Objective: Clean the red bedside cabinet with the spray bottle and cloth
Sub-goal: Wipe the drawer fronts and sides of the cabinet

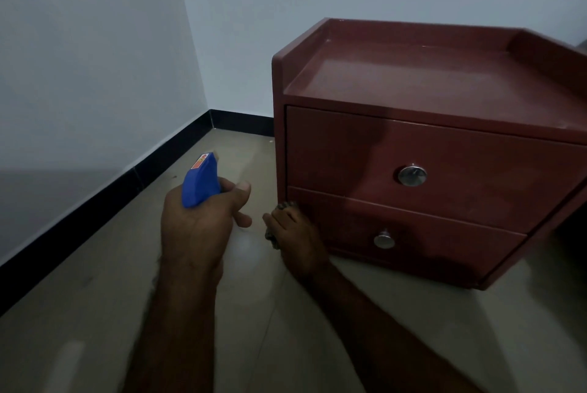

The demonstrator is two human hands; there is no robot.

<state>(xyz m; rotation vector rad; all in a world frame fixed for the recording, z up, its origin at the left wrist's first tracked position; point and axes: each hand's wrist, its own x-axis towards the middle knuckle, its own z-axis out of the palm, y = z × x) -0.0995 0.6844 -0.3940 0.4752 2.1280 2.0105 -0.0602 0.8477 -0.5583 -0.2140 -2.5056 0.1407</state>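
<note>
Wiping the lower left corner of the red bedside cabinet looks like the step in hand. The right hand grasps a bunched dark cloth and presses it against the left end of the lower drawer, just below centre of the frame. To do it well, I judge the cloth should be spread flatter and drawn along the drawer front in long overlapping strokes, working round the round metal knob and into the seam between the drawers.

The left hand is clenched round the blue spray bottle, left of centre and apart from the cabinet. Only the trigger head shows; the body is hidden by the hand. Its long axis runs from lower left to upper right, with the nozzle aimed up past the cabinet's left side toward the wall corner, so it would need turning rightward before any spraying. The cabinet fills the right half of the frame and stands on the tiled floor.
</note>
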